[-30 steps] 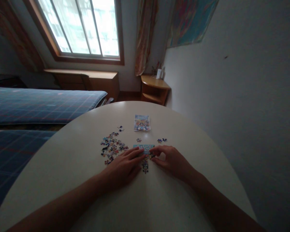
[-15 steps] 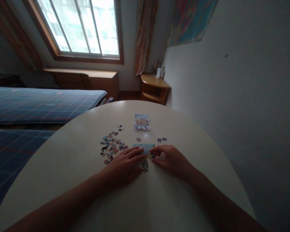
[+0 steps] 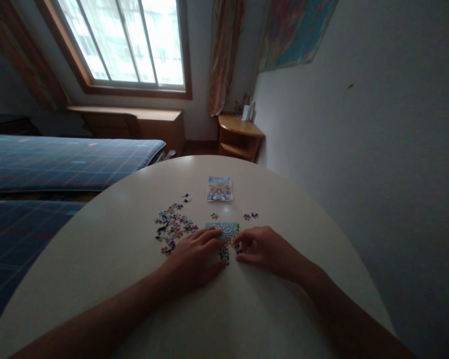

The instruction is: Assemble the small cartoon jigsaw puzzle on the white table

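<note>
The left hand (image 3: 194, 254) lies palm down on the near left part of the partly assembled, multicoloured jigsaw puzzle with a light-blue top strip (image 3: 228, 228), its fingers nearly flat and slightly spread, covering some of the joined pieces. The thumb reaches toward the puzzle's lower end, and the fingers grip nothing that can be seen.

The right hand (image 3: 264, 247) is at the puzzle's right edge, fingers curled, with a narrow gap between index finger and thumb. Small dark pieces show at these fingertips; whether they are pinched or only touched cannot be told.

Between the two hands, the puzzle lies flat on the round, cream-white, smooth-topped bench (image 3: 115, 249), its light-blue strip just beyond the fingers.

Left of the left fingers spreads a loose heap of small, mixed-colour cardboard puzzle pieces (image 3: 174, 227). A single small multicoloured piece (image 3: 214, 216) lies just beyond the puzzle, and a pair of small dark-blue pieces (image 3: 250, 216) lies beyond the right fingers. Farther out, past the single piece, is a flat rectangular blue-and-white printed packet (image 3: 219, 189) with a colourful cartoon picture.
</note>
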Action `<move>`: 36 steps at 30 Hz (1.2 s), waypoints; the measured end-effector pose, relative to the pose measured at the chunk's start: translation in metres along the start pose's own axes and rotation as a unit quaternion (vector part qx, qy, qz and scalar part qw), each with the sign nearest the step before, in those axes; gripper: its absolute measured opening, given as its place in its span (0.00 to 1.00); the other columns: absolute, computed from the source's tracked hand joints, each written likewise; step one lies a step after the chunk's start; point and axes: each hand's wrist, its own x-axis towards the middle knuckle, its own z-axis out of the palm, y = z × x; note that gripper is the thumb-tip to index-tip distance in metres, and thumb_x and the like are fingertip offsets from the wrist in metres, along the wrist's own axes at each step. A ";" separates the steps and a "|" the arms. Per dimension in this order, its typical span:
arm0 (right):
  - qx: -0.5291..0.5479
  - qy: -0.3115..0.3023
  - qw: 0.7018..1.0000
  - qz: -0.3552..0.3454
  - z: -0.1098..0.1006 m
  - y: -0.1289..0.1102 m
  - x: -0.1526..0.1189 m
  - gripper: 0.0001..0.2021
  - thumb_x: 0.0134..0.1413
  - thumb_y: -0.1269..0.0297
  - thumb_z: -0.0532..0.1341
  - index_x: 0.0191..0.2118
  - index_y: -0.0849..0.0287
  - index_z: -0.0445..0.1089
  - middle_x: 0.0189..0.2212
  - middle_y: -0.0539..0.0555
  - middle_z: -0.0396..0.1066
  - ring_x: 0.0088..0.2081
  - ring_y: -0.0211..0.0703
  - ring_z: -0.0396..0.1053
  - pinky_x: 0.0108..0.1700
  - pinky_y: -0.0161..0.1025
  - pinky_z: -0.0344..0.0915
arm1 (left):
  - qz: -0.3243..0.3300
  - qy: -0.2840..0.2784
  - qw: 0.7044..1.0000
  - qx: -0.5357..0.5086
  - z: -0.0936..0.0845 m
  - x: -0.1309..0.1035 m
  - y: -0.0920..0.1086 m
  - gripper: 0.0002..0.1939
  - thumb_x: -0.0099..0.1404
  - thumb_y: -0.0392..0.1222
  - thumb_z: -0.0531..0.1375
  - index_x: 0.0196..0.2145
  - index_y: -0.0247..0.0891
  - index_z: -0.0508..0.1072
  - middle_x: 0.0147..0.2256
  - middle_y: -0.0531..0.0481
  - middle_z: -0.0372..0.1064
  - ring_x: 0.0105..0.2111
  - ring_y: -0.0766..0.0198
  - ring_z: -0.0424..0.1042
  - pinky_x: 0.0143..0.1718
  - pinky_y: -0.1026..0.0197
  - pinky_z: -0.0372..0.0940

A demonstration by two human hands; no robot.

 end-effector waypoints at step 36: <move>-0.074 -0.053 0.996 -0.007 -0.002 -0.010 -0.001 0.16 0.43 0.57 0.74 0.36 0.58 0.73 0.35 0.51 0.73 0.37 0.42 0.69 0.41 0.38 0.61 | 0.028 0.016 0.999 0.016 0.004 0.000 -0.004 0.18 0.64 0.41 0.64 0.52 0.42 0.70 0.58 0.46 0.67 0.59 0.51 0.65 0.60 0.44 0.63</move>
